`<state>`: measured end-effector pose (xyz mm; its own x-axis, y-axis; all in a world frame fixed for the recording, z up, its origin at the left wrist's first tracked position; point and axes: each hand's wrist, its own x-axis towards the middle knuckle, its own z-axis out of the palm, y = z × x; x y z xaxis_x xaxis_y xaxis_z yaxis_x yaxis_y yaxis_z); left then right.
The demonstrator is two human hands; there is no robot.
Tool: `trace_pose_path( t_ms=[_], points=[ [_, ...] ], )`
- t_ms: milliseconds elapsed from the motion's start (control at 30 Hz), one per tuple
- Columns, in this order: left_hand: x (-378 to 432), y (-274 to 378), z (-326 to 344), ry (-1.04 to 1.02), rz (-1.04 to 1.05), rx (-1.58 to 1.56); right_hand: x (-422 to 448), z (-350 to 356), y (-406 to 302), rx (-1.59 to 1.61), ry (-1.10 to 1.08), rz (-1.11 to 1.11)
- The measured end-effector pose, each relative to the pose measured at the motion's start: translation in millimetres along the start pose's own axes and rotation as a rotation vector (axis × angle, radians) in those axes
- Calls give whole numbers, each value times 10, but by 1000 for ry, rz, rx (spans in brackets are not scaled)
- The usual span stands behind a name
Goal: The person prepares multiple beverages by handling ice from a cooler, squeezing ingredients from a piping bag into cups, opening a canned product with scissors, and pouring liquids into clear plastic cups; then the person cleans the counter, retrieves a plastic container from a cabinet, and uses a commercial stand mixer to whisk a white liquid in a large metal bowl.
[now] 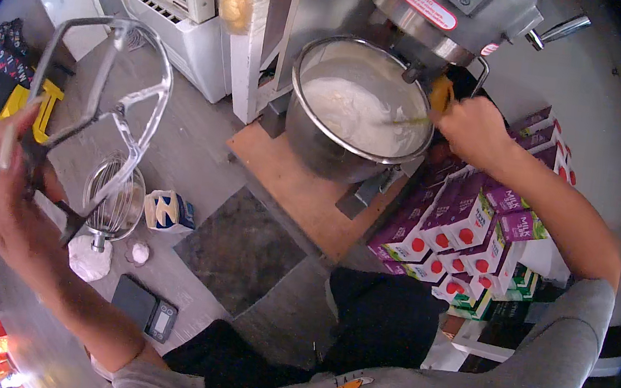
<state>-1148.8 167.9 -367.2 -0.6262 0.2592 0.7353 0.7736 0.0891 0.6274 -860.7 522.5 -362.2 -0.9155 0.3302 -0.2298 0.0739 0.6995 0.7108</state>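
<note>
My left hand (19,178) grips a metal flat beater (100,72) from a stand mixer, raised at the left. Pale residue clings to its bars. On the right, my right hand (476,129) is closed on a thin yellowish utensil (410,122), likely a spatula. Its far end dips into a white creamy mixture (349,106) inside a steel mixing bowl (321,152). The bowl sits under the head of the stand mixer (422,17), whose empty drive shaft (411,73) hangs over the rim.
Stacked milk cartons (456,222) stand right of the bowl. On the floor at left are a wire whisk (108,205) in a metal bowl (139,197), an opened packet (169,211), a tied white bag (89,258) and a digital scale (145,307). A white appliance (189,48) stands behind.
</note>
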Motion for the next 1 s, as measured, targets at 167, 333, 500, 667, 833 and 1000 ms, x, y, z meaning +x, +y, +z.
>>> trace_pose_path(
  t_ms=[167,333,500,667,833,1000],
  points=[
    [61,-239,-274,-65,-29,22,-25,441,72,-59,-66,58],
    [62,-262,-351,74,-14,-44,-79,506,84,-70,114,36],
    [63,-796,-810,81,96,524,17,480,-100,-74,201,-8],
    [68,-795,-821,100,154,726,-1,1009,137,-242,125,78],
    [74,-804,-877,135,163,780,-15,983,193,-118,221,51],
    [44,-550,-1045,199,169,1145,-173,671,7,58,357,162]
  ],
)
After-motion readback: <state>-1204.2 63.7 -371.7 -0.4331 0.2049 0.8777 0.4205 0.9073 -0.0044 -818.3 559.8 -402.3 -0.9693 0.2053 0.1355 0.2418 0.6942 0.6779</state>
